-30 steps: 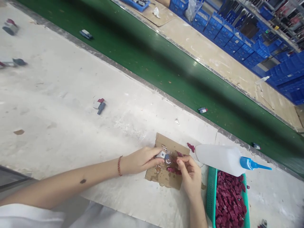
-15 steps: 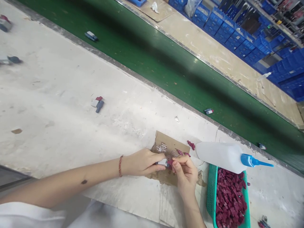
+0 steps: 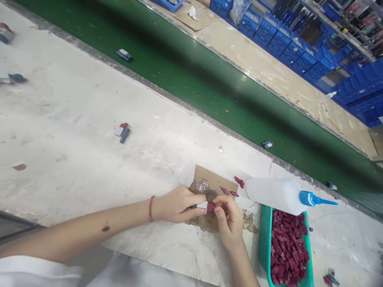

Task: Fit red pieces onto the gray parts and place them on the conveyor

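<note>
My left hand (image 3: 178, 205) is closed around a small grey and white part (image 3: 202, 205), held over a glue-stained piece of cardboard (image 3: 209, 184). My right hand (image 3: 229, 221) pinches a small maroon piece (image 3: 210, 207) and presses it against the end of that part. Both hands meet over the cardboard. A few loose maroon pieces (image 3: 239, 181) lie on and beside the cardboard. A red string bracelet sits on my left wrist.
A white squeeze bottle (image 3: 275, 194) with a blue nozzle lies across a teal basket (image 3: 265, 235) filled with maroon pieces. A finished small part (image 3: 122, 132) lies on the white bench. A green conveyor belt (image 3: 209, 83) carries several small parts. Blue bins stand at the far right.
My hands drew together and toward me over the cardboard. The right hand brought a maroon piece onto the end of the part held in the left. Parts on the belt drifted right.
</note>
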Demonstrator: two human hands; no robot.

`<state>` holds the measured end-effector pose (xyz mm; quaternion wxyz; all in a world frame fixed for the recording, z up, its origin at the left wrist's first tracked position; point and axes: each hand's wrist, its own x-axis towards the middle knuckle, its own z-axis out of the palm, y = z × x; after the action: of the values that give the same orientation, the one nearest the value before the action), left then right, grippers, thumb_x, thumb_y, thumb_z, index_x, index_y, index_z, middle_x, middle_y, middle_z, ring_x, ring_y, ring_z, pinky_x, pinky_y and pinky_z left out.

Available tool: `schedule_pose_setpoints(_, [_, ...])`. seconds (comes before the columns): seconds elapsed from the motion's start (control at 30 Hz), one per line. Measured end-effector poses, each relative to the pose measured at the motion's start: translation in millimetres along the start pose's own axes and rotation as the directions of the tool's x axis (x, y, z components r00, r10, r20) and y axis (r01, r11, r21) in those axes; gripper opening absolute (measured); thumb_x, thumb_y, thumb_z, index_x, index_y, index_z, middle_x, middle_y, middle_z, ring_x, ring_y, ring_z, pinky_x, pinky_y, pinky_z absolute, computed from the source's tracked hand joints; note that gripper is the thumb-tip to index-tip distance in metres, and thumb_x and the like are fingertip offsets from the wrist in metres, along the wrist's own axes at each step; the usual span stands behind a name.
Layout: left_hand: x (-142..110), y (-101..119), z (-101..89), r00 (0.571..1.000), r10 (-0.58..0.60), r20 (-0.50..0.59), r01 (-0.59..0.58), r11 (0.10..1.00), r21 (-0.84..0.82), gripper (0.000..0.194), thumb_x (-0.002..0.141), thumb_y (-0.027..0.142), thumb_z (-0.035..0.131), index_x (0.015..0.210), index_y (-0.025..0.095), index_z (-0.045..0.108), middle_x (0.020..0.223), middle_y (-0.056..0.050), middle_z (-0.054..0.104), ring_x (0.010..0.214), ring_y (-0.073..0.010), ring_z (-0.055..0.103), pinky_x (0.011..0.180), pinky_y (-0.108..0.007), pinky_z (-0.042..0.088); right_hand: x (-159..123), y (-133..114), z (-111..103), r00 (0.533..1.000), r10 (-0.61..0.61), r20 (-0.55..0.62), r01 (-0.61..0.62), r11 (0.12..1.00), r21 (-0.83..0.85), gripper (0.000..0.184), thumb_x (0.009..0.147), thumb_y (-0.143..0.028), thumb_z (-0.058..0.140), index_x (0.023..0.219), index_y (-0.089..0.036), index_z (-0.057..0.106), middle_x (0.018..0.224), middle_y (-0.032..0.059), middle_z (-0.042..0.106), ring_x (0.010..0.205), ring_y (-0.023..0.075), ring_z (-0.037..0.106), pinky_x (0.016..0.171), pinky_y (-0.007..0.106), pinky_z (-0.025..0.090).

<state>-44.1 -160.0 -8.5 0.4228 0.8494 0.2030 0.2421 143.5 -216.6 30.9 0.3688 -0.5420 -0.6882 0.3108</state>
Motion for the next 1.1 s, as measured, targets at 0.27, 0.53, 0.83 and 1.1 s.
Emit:
schedule_pose_setpoints(0.27, [-1.3,3.7,-0.1,0.999,0.047,-0.006,-0.047,0.995,0.092,0.051,0.104,0.048,0.014,0.075,0.021,0.044,0.052,0.002,0.05,0.041,-0.0139,0.044,0.043,-0.028,0.027,3.7,-0.2,6.2,0.968,-0.201,0.151,0.236,0.933,-0.272,0.049,0.109,-0.034,0.018,0.069,-0.022,0.045,0.059,0.0008,0.051,0.055,0.0159,0.047,0.053,0.028,0.034])
schedule_pose_setpoints(0.53, [-3.6,6.9,2.6,0.995,0.09,-0.034,-0.084,0.985,0.149,0.04,0.105,0.04,0.023,0.093,0.018,0.054,0.07,-0.002,0.067,0.056,-0.0166,0.062,0.052,-0.026,0.041,-7.6,-19.4,-20.8,0.982,-0.082,0.168,0.123,0.96,-0.253,0.051,0.108,-0.041,0.02,0.07,-0.021,0.049,0.063,0.0005,0.052,0.057,0.0158,0.049,0.054,0.027,0.036])
schedule_pose_setpoints(0.83, [-4.5,6.6,-4.6,0.955,-0.258,-0.149,0.263,0.965,0.014,0.031,0.101,0.034,0.035,0.108,0.017,0.06,0.078,-0.004,0.071,0.059,-0.0173,0.063,0.055,-0.026,0.047,-77.1,15.4,-142.0,0.917,0.341,-0.206,-0.397,0.727,-0.56,0.029,0.097,-0.043,0.045,0.095,-0.023,0.066,0.097,0.0083,0.068,0.091,0.0273,0.064,0.079,0.039,0.048])
schedule_pose_setpoints(1.1, [-3.1,-5.3,0.3,0.966,0.057,-0.251,-0.029,0.993,0.113,0.027,0.098,0.031,0.049,0.118,0.022,0.066,0.098,-0.007,0.077,0.08,-0.0177,0.071,0.071,-0.027,0.057,-92.1,52.3,-152.4,0.921,0.357,-0.156,-0.376,0.708,-0.598,0.037,0.093,-0.052,0.043,0.08,-0.025,0.066,0.082,0.0085,0.07,0.078,0.0293,0.065,0.072,0.044,0.051])
